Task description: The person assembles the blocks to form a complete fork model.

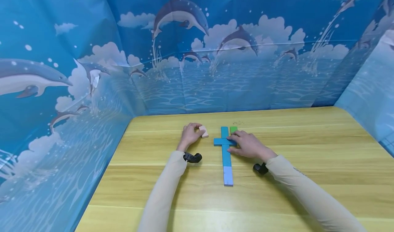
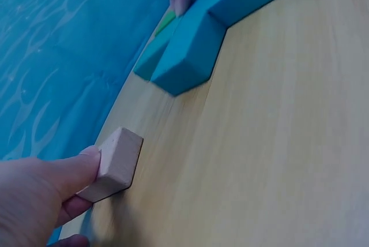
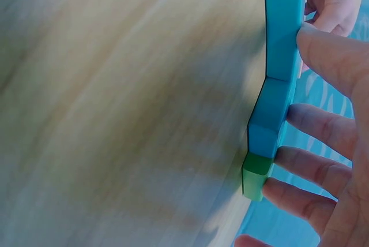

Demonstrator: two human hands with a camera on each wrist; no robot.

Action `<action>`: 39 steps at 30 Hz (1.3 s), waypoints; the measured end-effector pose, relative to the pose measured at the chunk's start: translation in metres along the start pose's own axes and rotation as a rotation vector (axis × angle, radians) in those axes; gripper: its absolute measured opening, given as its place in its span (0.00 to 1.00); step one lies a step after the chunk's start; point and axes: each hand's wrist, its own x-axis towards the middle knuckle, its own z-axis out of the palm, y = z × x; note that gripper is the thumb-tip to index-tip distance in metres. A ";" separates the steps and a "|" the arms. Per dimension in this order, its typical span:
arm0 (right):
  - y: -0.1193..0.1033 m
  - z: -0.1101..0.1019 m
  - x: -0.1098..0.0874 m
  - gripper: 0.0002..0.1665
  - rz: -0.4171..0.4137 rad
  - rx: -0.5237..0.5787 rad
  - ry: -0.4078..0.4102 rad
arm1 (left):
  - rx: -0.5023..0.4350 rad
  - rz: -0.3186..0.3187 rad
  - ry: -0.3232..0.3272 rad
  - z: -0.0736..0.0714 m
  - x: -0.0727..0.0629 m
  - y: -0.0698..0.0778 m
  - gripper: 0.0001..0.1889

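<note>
My left hand (image 1: 190, 135) pinches a pale pink block (image 2: 119, 159) between thumb and fingers, just over or on the table; contact underneath is unclear. To its right lies a cross of flat blocks: a blue crosspiece (image 1: 219, 142), a blue block (image 1: 224, 132) behind it, a long blue block (image 1: 226, 156) in front and a lavender block (image 1: 228, 176) at the near end. A small green block (image 1: 233, 129) sits behind the crosspiece's right half. Across the crosspiece's right end rests my right hand (image 1: 248, 145), its thumb touching the long blue block and its extended fingertips on the crosspiece and near the green block.
The blocks lie on a wood-grain table (image 1: 307, 150) with rounded back corners. Blue dolphin-print sheeting (image 1: 215, 81) rises behind the back edge and along the left side. A black camera mount is strapped to each wrist.
</note>
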 end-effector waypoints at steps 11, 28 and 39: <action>0.001 0.004 0.001 0.34 0.023 -0.001 -0.020 | -0.015 0.025 -0.038 0.015 0.004 0.016 0.20; 0.002 0.002 0.003 0.34 0.011 -0.001 -0.028 | -0.045 0.058 -0.081 0.023 0.009 0.023 0.21; 0.002 0.000 0.003 0.34 0.015 0.007 -0.032 | -0.088 0.069 -0.107 0.020 0.008 0.025 0.19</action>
